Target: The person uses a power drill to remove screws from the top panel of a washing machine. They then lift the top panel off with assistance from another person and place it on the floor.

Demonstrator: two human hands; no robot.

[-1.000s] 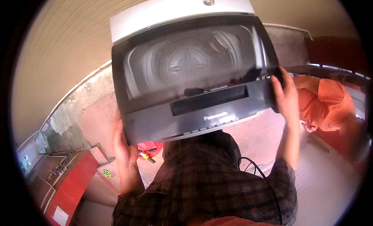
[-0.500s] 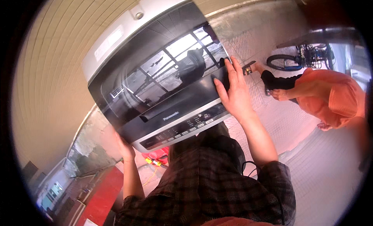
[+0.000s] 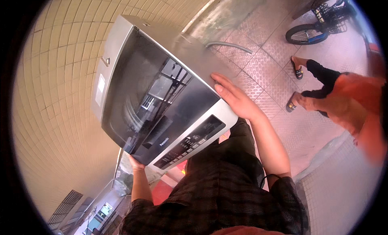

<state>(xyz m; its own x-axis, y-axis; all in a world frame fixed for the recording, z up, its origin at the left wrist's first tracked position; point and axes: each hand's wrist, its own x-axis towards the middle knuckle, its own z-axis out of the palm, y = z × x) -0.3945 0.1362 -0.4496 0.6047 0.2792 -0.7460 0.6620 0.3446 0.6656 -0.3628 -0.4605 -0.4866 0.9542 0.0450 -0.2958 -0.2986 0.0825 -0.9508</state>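
A top-loading washing machine [image 3: 190,89] with a dark glossy lid and a light grey body stands in front of me, its control panel toward me. My right hand [image 3: 238,101] lies against its right side near the front corner, fingers stretched out along the side panel. At the front left corner, my left hand [image 3: 136,162] touches the machine's left side. Most of the left fingers are hidden behind the body. A grey hose [image 3: 230,45] shows beyond the right side, above the floor.
A yellow-beige tiled wall [image 3: 60,101] rises to the left and behind the machine. On the right, a person in an orange top [image 3: 357,97] and sandals is close by on the patterned tile floor [image 3: 270,69]. A bicycle [image 3: 309,34] stands farther back. Something red [image 3: 161,191] lies low by my left arm.
The washing machine has turned in view, showing its right side panel and the hose. My right hand has shifted from the top edge onto that side. The other person's legs have moved.
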